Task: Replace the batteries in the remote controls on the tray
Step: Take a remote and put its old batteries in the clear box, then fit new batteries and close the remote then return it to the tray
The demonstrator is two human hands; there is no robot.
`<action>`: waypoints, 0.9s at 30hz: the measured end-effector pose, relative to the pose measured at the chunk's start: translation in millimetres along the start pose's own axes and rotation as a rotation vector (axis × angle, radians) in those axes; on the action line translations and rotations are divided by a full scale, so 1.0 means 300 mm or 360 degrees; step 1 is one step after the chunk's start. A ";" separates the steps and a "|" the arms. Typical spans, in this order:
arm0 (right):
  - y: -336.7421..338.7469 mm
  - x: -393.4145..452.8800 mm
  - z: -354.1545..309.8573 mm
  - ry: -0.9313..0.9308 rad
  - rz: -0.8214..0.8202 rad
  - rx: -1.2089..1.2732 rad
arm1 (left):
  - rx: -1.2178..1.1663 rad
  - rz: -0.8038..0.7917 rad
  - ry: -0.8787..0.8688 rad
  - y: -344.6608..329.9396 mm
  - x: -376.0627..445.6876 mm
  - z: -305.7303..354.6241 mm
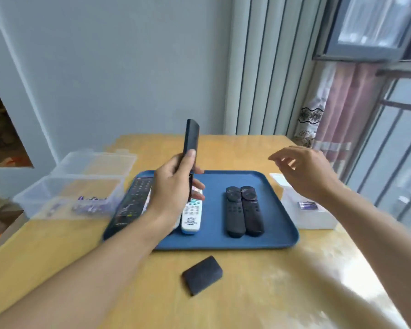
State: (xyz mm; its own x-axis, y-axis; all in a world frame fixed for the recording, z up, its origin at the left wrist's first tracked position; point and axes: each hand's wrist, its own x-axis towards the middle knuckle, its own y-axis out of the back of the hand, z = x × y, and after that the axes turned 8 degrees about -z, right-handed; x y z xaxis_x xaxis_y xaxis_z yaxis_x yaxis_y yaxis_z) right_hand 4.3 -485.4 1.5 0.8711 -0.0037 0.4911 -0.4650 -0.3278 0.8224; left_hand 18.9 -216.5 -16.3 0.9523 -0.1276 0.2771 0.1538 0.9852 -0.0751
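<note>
A blue tray [278, 205] sits on the wooden worktop [259, 293], under and between the two hands. On it, directly below the left hand [173, 186], lie a long black remote [131, 205] with many buttons and a white remote [191, 217] with pale coloured keys. To the right of that hand, a pair of matching dark remotes [243, 211] lie side by side, touching. Left of the left hand stands a clear plastic box [69, 193] with its lid open; small purple batteries [90, 205] lie in its near part, blurred. Under the right hand [304, 169] is a white box [311, 214] holding something purple, too blurred to name.

The left hand's grip is closed around a slim dark remote [191, 136], held upright above the tray, thumb on its near face, fingers curled behind it. Its lower end looks open, though blur hides the detail. The right hand hangs in the air with fingers loosely spread, holding nothing. Nearer than both hands, off the tray, a dark battery cover [202, 274] lies flat on the worktop.
</note>
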 end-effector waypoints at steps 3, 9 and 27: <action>0.056 -0.056 0.131 -0.0206 0.0064 -0.0051 | -0.0082 -0.0207 0.0240 -0.242 -0.003 -0.028; 0.077 -0.122 0.219 -0.0375 -0.0518 -0.0156 | -0.0017 -0.0440 0.0700 -0.519 0.010 -0.092; 0.057 -0.137 0.124 -0.0182 -0.0858 -0.0873 | -0.0053 -0.0717 0.0704 -0.574 -0.043 -0.147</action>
State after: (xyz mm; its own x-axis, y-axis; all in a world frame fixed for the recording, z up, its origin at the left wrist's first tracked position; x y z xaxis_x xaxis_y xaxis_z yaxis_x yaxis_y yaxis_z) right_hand -33.6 -526.0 -15.3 0.9961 -0.0840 -0.0253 0.0419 0.2022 0.9784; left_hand -8.2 -389.5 -49.2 0.8099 -0.5712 -0.1332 0.5664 0.8207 -0.0753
